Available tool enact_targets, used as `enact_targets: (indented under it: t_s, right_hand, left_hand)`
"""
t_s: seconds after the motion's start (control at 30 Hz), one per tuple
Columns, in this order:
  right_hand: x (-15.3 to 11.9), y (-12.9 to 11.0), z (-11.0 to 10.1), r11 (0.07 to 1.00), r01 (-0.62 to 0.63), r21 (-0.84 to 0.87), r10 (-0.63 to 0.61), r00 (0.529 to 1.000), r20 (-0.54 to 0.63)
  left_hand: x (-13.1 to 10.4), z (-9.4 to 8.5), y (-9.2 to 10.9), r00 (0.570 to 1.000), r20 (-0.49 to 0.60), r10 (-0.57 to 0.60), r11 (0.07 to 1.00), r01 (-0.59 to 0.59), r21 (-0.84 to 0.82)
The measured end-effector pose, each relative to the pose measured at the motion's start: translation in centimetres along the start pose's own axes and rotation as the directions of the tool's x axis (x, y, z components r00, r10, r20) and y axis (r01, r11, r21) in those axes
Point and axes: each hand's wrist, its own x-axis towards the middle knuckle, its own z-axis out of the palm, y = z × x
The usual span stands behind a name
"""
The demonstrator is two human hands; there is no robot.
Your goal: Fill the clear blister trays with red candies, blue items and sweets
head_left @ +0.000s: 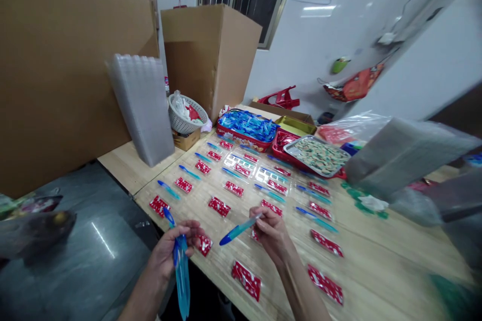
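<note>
My left hand (175,245), closed at the table's front edge, holds a bunch of slim blue plastic sticks (183,281), dark blue at one end and see-through light blue along the length. One more blue stick (235,232) is pinched by its pale end in my right hand (269,228), its dark end pointing left. Below and around my hands lie rows of red packets with white marks (246,280), seemingly in clear plastic trays (263,175). Farther rows pair a packet with a blue stick (318,219). What exactly the sticks are I cannot tell.
A red tin (241,138) heaped with blue sticks stands at the back. Beside it are a metal tray of small pale pieces (316,153) and a red basket (280,145). Stacked clear trays (143,110) rise on the left; wrapped stacks (399,155) stand right. Large cartons (211,50) stand behind.
</note>
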Motion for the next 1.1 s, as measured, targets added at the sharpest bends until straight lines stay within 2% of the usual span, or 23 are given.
enact_targets:
  t_s: [0.13, 0.27, 0.37, 0.47, 0.6, 0.63, 0.7, 0.77, 0.83, 0.87, 1.0, 1.1]
  right_hand:
    - [-0.8, 2.0, -0.7, 0.983, 0.053, -0.176, -0.080, 0.985, -0.151]
    - [-0.9, 4.8, 0.1, 0.954, 0.078, -0.289, -0.141, 0.969, -0.205]
    - [-0.5, 6.7, 1.5, 0.924, 0.102, -0.368, -0.177, 0.969, -0.175]
    - [-0.3, 7.7, 2.9, 0.868, 0.132, -0.478, -0.201, 0.975, -0.097]
    - [-0.3, 7.2, 4.4, 0.720, 0.222, -0.657, -0.255, 0.966, 0.047]
    - [-0.3, 6.8, 4.7, 0.709, 0.231, -0.667, -0.254, 0.965, 0.065]
    - [-0.1, 5.9, 5.2, 0.771, 0.172, -0.614, -0.154, 0.985, 0.082]
    - [0.1, 5.1, 5.8, 0.878, 0.016, -0.479, 0.052, 0.990, 0.128]
    - [0.2, 4.6, 6.3, 0.926, -0.143, -0.350, 0.228, 0.950, 0.214]
    - [0.2, 4.5, 6.5, 0.929, -0.190, -0.317, 0.272, 0.933, 0.236]
    - [0.8, 4.0, 6.9, 0.935, -0.229, -0.270, 0.279, 0.946, 0.163]
    - [2.9, 2.9, 6.2, 0.961, -0.129, -0.243, 0.166, 0.976, 0.139]
  left_hand:
    - [-0.2, -1.4, 0.8, 0.992, -0.059, 0.114, 0.993, -0.115, -0.029]
    - [-0.2, -1.6, 0.6, 0.995, -0.048, 0.087, 0.993, -0.090, -0.073]
    - [-0.1, -1.2, -0.1, 0.996, -0.073, 0.050, 0.990, -0.059, -0.128]
    - [0.3, -0.5, -1.0, 0.996, -0.088, 0.024, 0.992, -0.035, -0.118]
    - [0.9, 0.8, -2.2, 0.999, -0.011, 0.048, 0.999, -0.048, -0.001]
    - [1.0, 1.1, -2.6, 0.999, 0.006, 0.050, 0.998, -0.050, 0.031]
    - [1.3, 1.7, -3.4, 1.000, 0.014, 0.027, 0.994, -0.028, 0.110]
    - [1.7, 2.2, -4.3, 1.000, 0.003, -0.013, 0.979, 0.012, 0.205]
    - [2.2, 2.7, -5.3, 0.999, -0.008, -0.040, 0.958, 0.040, 0.285]
    - [2.5, 2.9, -5.7, 0.999, -0.009, -0.043, 0.950, 0.044, 0.308]
    - [3.7, 3.3, -6.7, 0.999, 0.008, -0.038, 0.942, 0.033, 0.335]
    - [4.4, 2.9, -6.6, 0.995, 0.074, -0.073, 0.943, 0.044, 0.331]
